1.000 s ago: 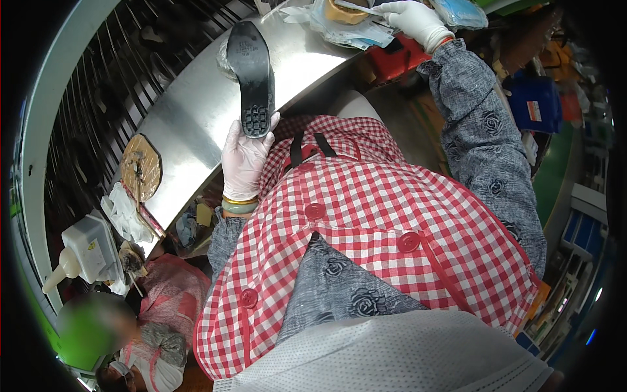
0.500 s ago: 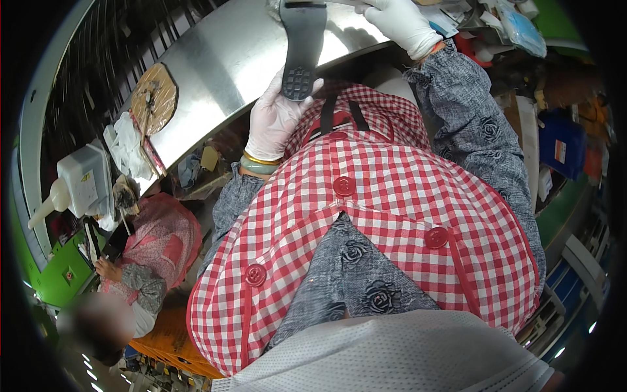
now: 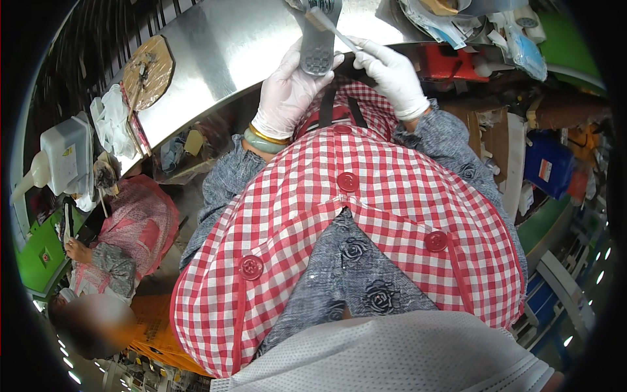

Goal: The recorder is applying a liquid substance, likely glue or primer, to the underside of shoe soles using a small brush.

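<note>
A dark grey shoe sole (image 3: 319, 38) with a blocky tread at its near end lies in my gloved left hand (image 3: 287, 95), whose fingers and thumb close round that end. Its far end runs out past the top edge of the view. My gloved right hand (image 3: 393, 75) pinches the handle of a pale brush (image 3: 340, 36). The brush head lies over the sole's surface; whether it touches cannot be told. Both hands are by the near edge of a shiny metal worktable (image 3: 215, 65).
On the table's left lie a film-wrapped round board (image 3: 149, 72) and crumpled white plastic (image 3: 111, 124). A clear container (image 3: 67, 157) stands farther left, near a seated co-worker (image 3: 117, 261). At right are a red box (image 3: 450, 63), packets (image 3: 522, 52) and a blue bin (image 3: 548, 164).
My right hand has come down and toward the left with the brush, closer to my body. The sole has shifted slightly right and away, still in my left hand.
</note>
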The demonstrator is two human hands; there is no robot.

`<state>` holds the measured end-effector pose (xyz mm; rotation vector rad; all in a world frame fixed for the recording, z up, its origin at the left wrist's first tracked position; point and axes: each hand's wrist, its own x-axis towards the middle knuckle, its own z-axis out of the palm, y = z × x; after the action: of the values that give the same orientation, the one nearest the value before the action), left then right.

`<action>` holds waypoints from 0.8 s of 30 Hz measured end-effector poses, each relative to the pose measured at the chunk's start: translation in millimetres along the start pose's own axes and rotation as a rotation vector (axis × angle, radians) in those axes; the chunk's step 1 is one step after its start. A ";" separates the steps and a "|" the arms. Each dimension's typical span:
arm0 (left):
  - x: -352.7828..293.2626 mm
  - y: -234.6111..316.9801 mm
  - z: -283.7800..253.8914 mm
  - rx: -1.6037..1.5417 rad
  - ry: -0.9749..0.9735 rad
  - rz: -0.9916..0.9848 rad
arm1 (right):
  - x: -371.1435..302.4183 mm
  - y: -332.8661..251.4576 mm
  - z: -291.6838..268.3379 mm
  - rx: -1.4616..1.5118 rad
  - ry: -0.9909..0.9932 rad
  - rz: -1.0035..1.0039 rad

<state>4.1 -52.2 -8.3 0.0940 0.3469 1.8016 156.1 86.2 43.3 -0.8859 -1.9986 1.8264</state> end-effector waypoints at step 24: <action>-18.5 0.8 4.9 0.012 0.128 -0.102 | 53.8 25.4 -52.9 -0.339 0.237 -0.213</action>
<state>9.5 -69.2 -1.2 -0.0299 0.4460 1.7080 152.3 161.2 16.7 -0.8903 -2.1834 1.2306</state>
